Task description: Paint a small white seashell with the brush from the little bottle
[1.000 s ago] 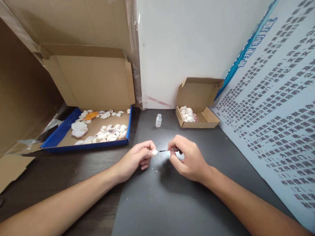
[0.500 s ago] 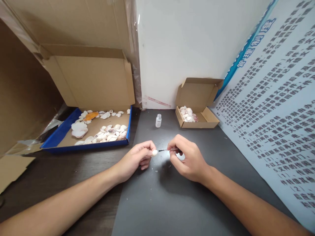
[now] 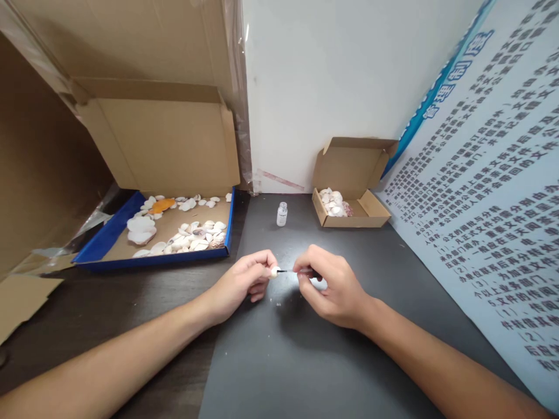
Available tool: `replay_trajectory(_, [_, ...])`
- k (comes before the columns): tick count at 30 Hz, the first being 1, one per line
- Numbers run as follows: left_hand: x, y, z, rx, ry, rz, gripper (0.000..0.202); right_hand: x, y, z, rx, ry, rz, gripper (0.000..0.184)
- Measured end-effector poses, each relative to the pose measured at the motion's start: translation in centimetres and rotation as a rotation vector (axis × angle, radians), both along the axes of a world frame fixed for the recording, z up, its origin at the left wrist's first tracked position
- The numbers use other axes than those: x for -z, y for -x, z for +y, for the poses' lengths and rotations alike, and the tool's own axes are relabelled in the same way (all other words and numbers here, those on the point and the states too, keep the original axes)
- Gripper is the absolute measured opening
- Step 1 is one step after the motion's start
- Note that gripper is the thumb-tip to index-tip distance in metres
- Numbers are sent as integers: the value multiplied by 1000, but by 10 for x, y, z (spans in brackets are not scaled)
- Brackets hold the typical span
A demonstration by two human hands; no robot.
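Between the thumb and fingers of my left hand (image 3: 244,282) is a small white seashell (image 3: 274,272), held just above the dark mat. My right hand (image 3: 329,285) pinches a small brush (image 3: 286,271) with a thin pale stem and a dark tip. The brush points left, and its tip meets the shell's right edge. Most of its dark handle is hidden by my right fingers. Beyond both hands a small clear glass bottle (image 3: 282,215) with a white label stands upright and uncapped on the mat.
A blue-edged cardboard box (image 3: 151,263) at left holds many shells and an orange piece (image 3: 162,205). At back right, a smaller open cardboard box (image 3: 356,222) contains white shells (image 3: 332,203). A white panel (image 3: 340,75) rises behind; a printed sheet (image 3: 489,192) slopes along the right.
My right hand has moved slightly left, bringing the brush tip from just short of the shell onto its edge. The shell has turned a little in my left fingers.
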State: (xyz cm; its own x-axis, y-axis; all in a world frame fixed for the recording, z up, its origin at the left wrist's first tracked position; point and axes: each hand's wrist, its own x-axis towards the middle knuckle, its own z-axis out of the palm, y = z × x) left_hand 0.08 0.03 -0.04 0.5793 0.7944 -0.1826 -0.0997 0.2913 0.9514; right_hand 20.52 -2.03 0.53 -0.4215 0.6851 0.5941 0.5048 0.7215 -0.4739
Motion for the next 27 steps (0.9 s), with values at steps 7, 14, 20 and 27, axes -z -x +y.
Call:
replay_trajectory(7, [1,1,1,13,-9,9,15,0,0,0,100,19,-42,12])
replay_trajectory(14, [1,0,0,4,-7,1,13,0,0,0,3,-6,18,13])
replay_trajectory(20, [0,0,0,1,-1,6,15,0,-1,0,104,34,-45,13])
replay_trajectory(27, [0,0,0,5,0,3,13,0,1,-2,-34,-11,59,14])
